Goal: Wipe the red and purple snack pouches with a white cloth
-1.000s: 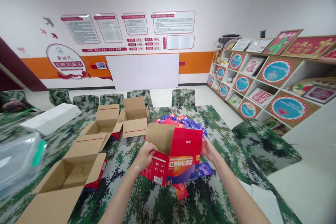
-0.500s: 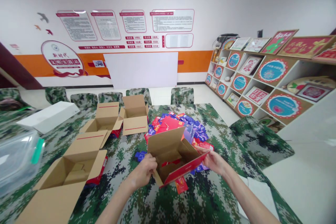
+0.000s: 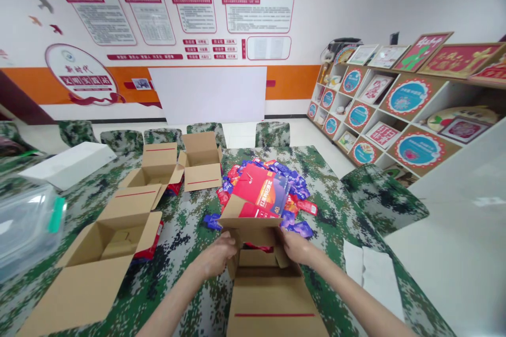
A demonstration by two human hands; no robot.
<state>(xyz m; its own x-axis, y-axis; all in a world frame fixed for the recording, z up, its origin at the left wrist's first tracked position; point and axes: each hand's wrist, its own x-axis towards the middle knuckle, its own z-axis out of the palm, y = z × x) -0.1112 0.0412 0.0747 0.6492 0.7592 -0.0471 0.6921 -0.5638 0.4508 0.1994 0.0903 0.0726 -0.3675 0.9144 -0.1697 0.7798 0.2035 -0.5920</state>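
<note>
A cardboard box (image 3: 272, 300) lies before me with its flaps spread, its brown inside facing up and a long flap toward me. On its left side my left hand (image 3: 221, 254) is closed around the edge. My right hand (image 3: 295, 246) grips the opposite side, its fingertips partly hidden behind the cardboard. Just beyond the box, a flat red and purple printed carton (image 3: 263, 189) rests on a heap of small red and blue packets (image 3: 298, 187). A few blue packets (image 3: 212, 221) lie apart, left of the heap.
Several opened cardboard boxes (image 3: 114, 242) stand on the left of the camouflage-covered table (image 3: 190, 274). A clear plastic bin (image 3: 27, 231) and a long white box (image 3: 69, 163) are farther left. White paper sheets (image 3: 373, 274) lie at right, near a camouflage chair (image 3: 381, 195).
The box in my hands has turned, so its long flap now folds down toward me. My right hand has moved left, closer to my left hand. The view has tilted slightly downward.
</note>
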